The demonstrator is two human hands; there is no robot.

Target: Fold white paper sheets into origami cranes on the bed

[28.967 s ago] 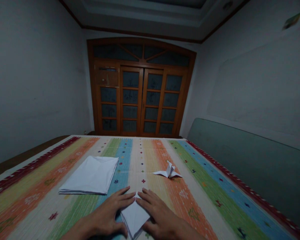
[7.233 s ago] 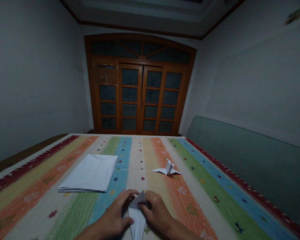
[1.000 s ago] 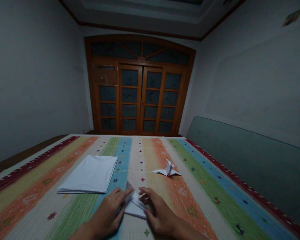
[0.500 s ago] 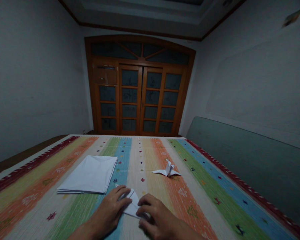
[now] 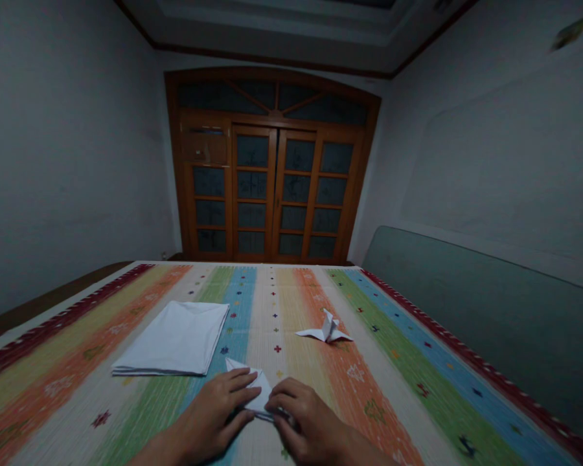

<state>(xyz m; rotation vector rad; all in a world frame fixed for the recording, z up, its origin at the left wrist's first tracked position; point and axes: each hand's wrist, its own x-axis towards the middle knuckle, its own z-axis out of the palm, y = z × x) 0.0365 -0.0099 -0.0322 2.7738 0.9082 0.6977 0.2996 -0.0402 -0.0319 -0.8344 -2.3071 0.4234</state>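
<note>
A small folded sheet of white paper (image 5: 261, 383) lies on the cloth close in front of me, a pointed flap showing at its far left. My left hand (image 5: 221, 408) rests on its left side, fingers stretched over the top and thumb apart at the near edge. At the right corner, my right hand (image 5: 304, 414) pinches the paper between thumb and curled fingers. Part of the sheet is hidden beneath both hands.
A stack of white paper (image 5: 175, 340) lies to the left. A finished origami crane (image 5: 328, 329) stands beyond my right hand. Under everything is a striped tablecloth (image 5: 369, 388). A pale green panel (image 5: 466, 278) runs along the right side, and wooden doors (image 5: 274, 188) close off the back.
My left thumb has drawn back from the paper's top to its near edge, and the fingers have shifted slightly right. My right fingers have closed more tightly at the right corner.
</note>
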